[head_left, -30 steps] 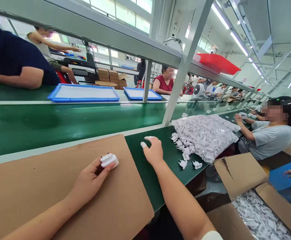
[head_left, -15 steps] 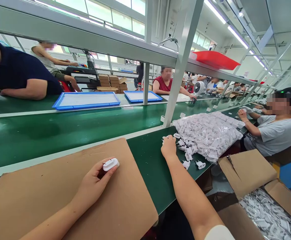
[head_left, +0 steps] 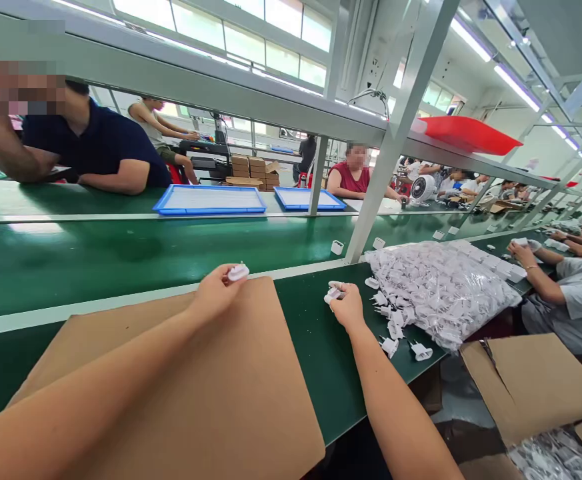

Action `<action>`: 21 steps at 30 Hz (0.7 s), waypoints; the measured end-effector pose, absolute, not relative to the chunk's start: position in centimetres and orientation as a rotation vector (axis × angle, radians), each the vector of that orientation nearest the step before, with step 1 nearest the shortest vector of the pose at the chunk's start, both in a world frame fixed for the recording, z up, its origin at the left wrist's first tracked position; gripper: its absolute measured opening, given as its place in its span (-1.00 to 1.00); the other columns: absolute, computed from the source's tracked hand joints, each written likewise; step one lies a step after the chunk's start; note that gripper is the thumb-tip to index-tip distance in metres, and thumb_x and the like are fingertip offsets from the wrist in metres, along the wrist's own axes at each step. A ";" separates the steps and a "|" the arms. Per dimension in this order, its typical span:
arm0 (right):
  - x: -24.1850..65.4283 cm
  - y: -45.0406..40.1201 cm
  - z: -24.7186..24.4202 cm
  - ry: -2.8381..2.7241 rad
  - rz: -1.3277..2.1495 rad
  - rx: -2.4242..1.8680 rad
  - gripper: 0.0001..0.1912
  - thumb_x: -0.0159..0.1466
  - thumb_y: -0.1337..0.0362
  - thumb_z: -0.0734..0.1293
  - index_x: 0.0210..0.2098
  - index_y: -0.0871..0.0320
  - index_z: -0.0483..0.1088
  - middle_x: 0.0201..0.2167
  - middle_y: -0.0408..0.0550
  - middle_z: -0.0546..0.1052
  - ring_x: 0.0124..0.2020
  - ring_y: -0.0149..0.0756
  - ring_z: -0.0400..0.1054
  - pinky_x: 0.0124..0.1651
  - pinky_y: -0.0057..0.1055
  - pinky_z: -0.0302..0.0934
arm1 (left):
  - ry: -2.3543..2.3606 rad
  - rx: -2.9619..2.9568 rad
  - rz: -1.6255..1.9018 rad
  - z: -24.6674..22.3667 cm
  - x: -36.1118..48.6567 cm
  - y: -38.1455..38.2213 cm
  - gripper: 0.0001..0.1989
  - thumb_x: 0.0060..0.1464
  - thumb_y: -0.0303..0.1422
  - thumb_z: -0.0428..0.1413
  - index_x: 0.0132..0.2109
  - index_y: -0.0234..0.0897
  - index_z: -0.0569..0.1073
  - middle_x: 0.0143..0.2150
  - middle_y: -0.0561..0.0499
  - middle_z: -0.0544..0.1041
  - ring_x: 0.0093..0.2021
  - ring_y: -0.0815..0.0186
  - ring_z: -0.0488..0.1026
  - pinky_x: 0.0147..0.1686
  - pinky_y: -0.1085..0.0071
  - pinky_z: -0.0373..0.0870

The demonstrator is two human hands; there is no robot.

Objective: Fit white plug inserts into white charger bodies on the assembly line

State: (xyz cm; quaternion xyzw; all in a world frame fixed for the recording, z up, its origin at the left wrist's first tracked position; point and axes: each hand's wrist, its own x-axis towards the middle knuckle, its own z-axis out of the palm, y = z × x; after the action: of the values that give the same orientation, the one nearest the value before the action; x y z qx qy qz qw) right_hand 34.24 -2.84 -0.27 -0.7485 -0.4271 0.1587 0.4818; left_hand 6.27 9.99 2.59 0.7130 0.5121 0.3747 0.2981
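Observation:
My left hand (head_left: 217,289) is closed on a white plug housing (head_left: 238,272), held above the far edge of the cardboard sheet (head_left: 211,380). My right hand (head_left: 348,307) pinches a white plug piece (head_left: 333,293) over the green bench, a little left of the loose parts. Several white two-pin plug pieces (head_left: 395,323) lie loose just right of that hand. They spread from the mouth of a clear plastic bag (head_left: 441,287) full of the same parts.
A grey post (head_left: 378,193) rises behind my right hand and carries a shelf with a red tray (head_left: 465,135). White plug housings (head_left: 337,248) sit on the green belt (head_left: 121,260). An open carton (head_left: 535,380) stands low at right. Co-workers sit opposite and at right.
My left hand has moved up and away with the white housing, toward the belt. My right hand has drawn back slightly with a plug piece showing in its fingers. The view has turned left.

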 end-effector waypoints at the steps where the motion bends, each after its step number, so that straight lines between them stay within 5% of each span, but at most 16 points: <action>1: 34.1 -2.8 -0.2 -1.010 0.419 -1.781 -0.51 0.07 0.23 0.36 -0.01 0.22 0.53 -0.10 0.07 0.52 -0.31 -0.27 0.43 -0.23 -0.34 0.34 | 1.437 1.871 1.011 2.7 6.4 11.5 -0.59 0.06 -0.17 0.16 0.03 -0.26 0.49 -0.05 -0.13 0.62 -0.09 0.08 0.57 -0.08 0.24 0.50; 5: 33.8 -2.7 0.3 -0.845 0.564 -1.601 -0.58 0.02 0.06 0.45 -0.23 0.24 0.54 -0.38 -0.04 0.55 -0.48 -0.38 0.32 -0.40 -0.42 0.23 | 1.748 1.876 0.998 2.4 5.7 16.1 -0.61 0.11 -0.21 0.15 0.03 -0.31 0.47 -0.04 -0.17 0.59 0.05 -0.05 0.49 0.08 0.06 0.36; 10: 33.7 -2.3 0.4 -0.657 0.705 -1.508 -0.60 -0.07 0.12 0.50 -0.28 0.22 0.53 -0.39 -0.06 0.55 -0.48 -0.42 0.31 -0.50 -0.50 0.12 | 1.802 1.825 0.919 0.2 4.3 18.0 -0.57 0.20 -0.22 0.09 0.14 -0.37 0.39 0.02 -0.16 0.54 0.19 -0.13 0.37 0.20 -0.10 0.19; 16: 33.5 -2.0 0.3 -0.537 0.855 -1.445 -0.61 -0.05 0.15 0.52 -0.25 0.19 0.54 -0.35 -0.07 0.57 -0.42 -0.42 0.41 -0.47 -0.55 0.20 | 1.820 1.754 1.443 -0.8 5.6 17.3 -0.01 -0.04 -0.16 0.31 0.36 -0.50 0.00 0.44 -0.43 -0.04 0.44 -0.32 -0.19 0.37 -0.26 -0.17; 21: 33.4 -1.9 0.4 -0.484 0.896 -1.400 -0.65 -0.05 0.21 0.56 -0.28 0.19 0.54 -0.39 -0.09 0.57 -0.46 -0.46 0.39 -0.51 -0.59 0.19 | 1.722 2.053 1.609 -0.2 6.8 16.4 -0.23 -0.04 -0.32 0.24 0.30 -0.35 0.19 0.40 -0.35 0.06 0.43 -0.17 -0.09 0.40 -0.13 -0.11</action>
State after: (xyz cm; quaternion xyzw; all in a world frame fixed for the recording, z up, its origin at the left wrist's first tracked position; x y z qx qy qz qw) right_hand 33.38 -1.91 0.44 -0.6156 -0.2129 0.3941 0.6483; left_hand 6.85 16.39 -0.21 0.6569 0.5510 0.5147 0.0078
